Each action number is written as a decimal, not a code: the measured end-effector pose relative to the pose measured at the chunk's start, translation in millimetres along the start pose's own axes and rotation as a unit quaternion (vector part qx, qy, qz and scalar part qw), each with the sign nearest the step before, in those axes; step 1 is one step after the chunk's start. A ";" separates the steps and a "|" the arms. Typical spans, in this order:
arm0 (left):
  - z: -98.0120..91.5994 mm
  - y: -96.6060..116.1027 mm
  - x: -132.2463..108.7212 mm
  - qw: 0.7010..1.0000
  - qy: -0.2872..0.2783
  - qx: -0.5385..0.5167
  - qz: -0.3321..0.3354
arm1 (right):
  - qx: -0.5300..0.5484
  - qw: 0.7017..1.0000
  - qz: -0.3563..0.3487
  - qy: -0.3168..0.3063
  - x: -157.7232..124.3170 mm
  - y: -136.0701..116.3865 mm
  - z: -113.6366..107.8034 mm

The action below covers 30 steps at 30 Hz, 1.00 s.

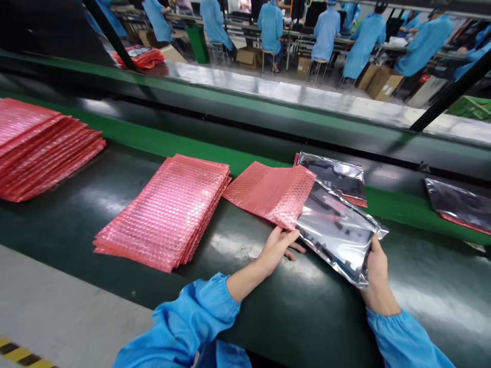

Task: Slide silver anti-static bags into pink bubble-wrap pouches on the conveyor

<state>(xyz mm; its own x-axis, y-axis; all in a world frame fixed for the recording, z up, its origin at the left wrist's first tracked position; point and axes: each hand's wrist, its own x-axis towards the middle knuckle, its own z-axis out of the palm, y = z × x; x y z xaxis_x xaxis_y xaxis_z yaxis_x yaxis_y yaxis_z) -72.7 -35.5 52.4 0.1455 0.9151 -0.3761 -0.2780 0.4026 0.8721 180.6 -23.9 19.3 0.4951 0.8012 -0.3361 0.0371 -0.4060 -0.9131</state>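
Note:
My right hand (377,268) grips the right end of a shiny antistatic bag (337,227) with a dark, flat board-like item inside. The bag's left end lies within the mouth of a red bubble-wrap pouch (272,191). At the pouch's lower right corner, my left hand (278,248) pinches the edge between thumb and fingers, some fingers reaching underneath. Just behind them, another silvery bag (335,176) rests with red bubble wrap under it. Left of the pouch lies a stack of red bubble-wrap pouches (164,209).
A taller pile of red pouches (42,148) stands at the far left. Another bagged item (460,204) sits on the green belt at right. Dark slanted posts (452,92) rise beyond the bench. People in blue smocks (270,23) work across the aisle.

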 end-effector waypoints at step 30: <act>-35.4 -2.0 -97.2 0.984 0.181 0.001 -0.003 | -0.149 0.922 -0.225 -0.279 -121.5 -28.5 -29.4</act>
<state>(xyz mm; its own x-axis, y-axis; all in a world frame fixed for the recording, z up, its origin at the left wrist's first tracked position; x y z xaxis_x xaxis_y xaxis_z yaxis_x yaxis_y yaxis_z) -119.9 -124.5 76.2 -0.2000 0.8608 -0.4681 -0.2755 0.4090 0.8699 144.9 -122.6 93.0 -0.1484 0.9856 -0.0808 0.4077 -0.0135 -0.9130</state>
